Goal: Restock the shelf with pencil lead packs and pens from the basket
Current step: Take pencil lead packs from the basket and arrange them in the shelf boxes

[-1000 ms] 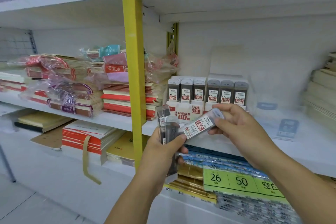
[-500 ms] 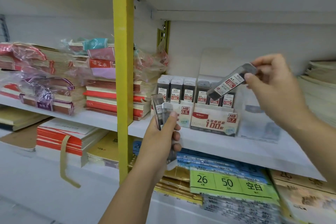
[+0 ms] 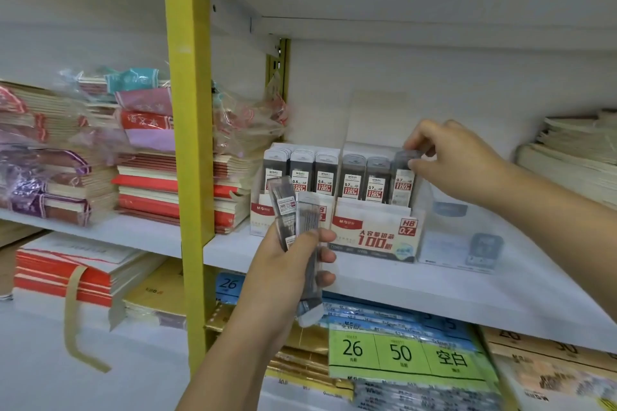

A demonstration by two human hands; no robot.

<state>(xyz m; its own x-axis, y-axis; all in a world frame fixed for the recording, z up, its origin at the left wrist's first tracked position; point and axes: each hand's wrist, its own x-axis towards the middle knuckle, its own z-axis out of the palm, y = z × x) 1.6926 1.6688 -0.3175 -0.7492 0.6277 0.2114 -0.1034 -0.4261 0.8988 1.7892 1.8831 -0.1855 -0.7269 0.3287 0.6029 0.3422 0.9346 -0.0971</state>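
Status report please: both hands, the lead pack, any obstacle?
Right hand pinches a lead pack, upright at the right end of the 0.7 box. Left hand grips spare packs. Nothing seen blocking.

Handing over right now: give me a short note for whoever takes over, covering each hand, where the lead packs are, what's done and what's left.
Right hand pinches the top of a grey-capped 0.7 pencil lead pack, upright at the rightmost slot of the white HB 0.7 display box.
Left hand grips a bundle of clear pencil lead packs in front of the white 0.5 display box.
Done: both boxes show three packs across the front.
Left: release that pack, shelve the bundle; basket and pens are out of view.
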